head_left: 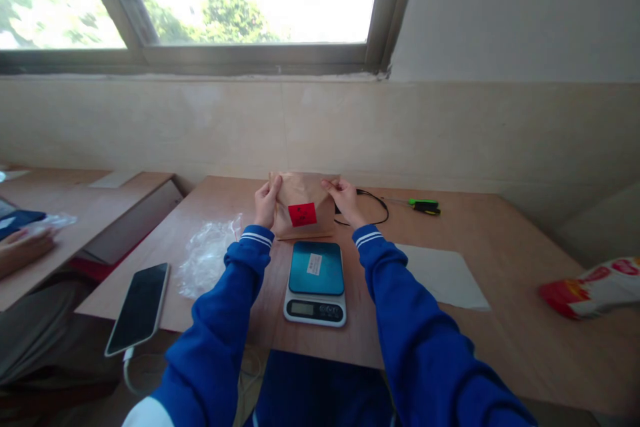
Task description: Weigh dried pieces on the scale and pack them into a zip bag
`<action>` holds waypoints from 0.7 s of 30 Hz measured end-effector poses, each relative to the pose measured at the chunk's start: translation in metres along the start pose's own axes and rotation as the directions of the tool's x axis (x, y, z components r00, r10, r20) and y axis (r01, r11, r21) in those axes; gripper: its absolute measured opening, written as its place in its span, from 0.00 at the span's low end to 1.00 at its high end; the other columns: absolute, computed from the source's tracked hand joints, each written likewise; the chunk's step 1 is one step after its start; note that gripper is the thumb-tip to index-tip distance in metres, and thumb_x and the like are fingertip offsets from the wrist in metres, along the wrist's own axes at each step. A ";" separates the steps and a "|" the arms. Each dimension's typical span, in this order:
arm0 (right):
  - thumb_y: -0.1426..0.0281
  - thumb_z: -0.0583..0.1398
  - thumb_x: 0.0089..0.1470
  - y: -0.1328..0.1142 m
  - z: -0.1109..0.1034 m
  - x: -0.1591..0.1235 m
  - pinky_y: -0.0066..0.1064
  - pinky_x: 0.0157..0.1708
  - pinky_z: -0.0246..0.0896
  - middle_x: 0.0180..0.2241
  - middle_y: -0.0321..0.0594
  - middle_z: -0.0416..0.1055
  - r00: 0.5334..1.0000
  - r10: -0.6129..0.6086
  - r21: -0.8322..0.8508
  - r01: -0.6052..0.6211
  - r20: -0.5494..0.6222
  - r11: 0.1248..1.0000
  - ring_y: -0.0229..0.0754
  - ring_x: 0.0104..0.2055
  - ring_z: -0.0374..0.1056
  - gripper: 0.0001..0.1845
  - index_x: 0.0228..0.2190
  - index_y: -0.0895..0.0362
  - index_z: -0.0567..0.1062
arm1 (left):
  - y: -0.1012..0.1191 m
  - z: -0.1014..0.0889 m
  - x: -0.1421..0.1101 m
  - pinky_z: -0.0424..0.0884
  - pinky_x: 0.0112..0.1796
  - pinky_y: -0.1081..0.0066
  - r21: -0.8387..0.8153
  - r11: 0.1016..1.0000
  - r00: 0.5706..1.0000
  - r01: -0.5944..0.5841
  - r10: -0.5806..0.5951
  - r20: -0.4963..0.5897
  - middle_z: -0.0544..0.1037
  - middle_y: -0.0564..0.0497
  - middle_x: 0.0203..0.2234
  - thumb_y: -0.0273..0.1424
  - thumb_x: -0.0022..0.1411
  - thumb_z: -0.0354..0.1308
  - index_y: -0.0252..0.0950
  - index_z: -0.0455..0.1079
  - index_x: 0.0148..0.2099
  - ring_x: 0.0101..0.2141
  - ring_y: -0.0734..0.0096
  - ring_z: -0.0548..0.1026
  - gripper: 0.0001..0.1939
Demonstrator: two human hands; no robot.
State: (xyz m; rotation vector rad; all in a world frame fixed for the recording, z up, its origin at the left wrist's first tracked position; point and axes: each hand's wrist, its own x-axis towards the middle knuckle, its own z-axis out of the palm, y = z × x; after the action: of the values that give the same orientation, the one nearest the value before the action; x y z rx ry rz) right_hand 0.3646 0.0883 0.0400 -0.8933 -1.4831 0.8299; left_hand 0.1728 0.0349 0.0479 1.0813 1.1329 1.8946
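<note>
A brown kraft paper bag [305,193] with a red label [303,214] stands just behind a digital kitchen scale [316,283], held above the table or resting on its edge. My left hand [267,202] grips the bag's left side. My right hand [343,201] pinches its right side. The scale has a teal platform with a small white sticker and sits below my hands, apart from the bag. A crumpled clear plastic bag [206,259] lies to the left of my left forearm.
A smartphone [137,309] with a white cable lies at the near left table edge. Behind my right hand are a black cord [370,207] and a green-handled screwdriver [424,207]. A white sheet [443,273] lies on the right. A co-worker's hand [23,250] rests on the neighbouring desk, and a red-and-white packet [590,287] intrudes at right.
</note>
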 end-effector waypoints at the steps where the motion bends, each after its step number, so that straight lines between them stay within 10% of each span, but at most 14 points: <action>1: 0.45 0.61 0.46 0.000 0.000 0.000 0.27 0.25 0.50 0.19 0.30 0.57 1.000 -0.006 -0.008 0.006 -0.003 1.000 0.34 0.24 0.52 0.27 0.19 0.55 0.61 | -0.001 -0.001 0.001 0.66 0.28 0.73 0.001 1.000 1.000 -0.002 0.002 -0.001 0.72 0.52 0.22 0.48 0.52 0.64 0.33 0.71 0.27 0.29 0.70 0.72 0.21; 14: 0.43 0.52 0.54 -0.007 0.010 -0.022 0.29 0.27 0.53 0.19 0.29 0.53 0.991 -0.021 -0.102 0.007 -0.129 0.995 0.36 0.24 0.53 0.28 0.20 0.53 0.57 | -0.020 -0.008 -0.010 0.70 0.44 0.68 0.066 0.998 1.000 -0.012 0.011 0.010 0.77 0.45 0.38 0.56 0.57 0.54 0.34 0.71 0.41 0.44 0.64 0.74 0.28; 21: 0.50 0.57 0.53 -0.002 -0.029 -0.089 0.34 0.46 0.64 0.46 0.46 0.71 0.967 0.147 0.048 -0.140 -0.210 0.989 0.43 0.48 0.67 0.24 0.42 0.56 0.69 | -0.024 -0.058 -0.063 0.70 0.44 0.66 0.341 0.933 0.992 0.115 -0.089 -0.092 0.72 0.42 0.50 0.41 0.58 0.55 0.36 0.66 0.47 0.45 0.65 0.74 0.18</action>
State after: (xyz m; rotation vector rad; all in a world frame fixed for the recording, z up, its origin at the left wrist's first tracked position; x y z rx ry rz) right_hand 0.3979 0.0084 0.0039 -1.0410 -1.2264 0.8339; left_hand 0.1516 -0.0296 -0.0097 1.1171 1.5784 1.7052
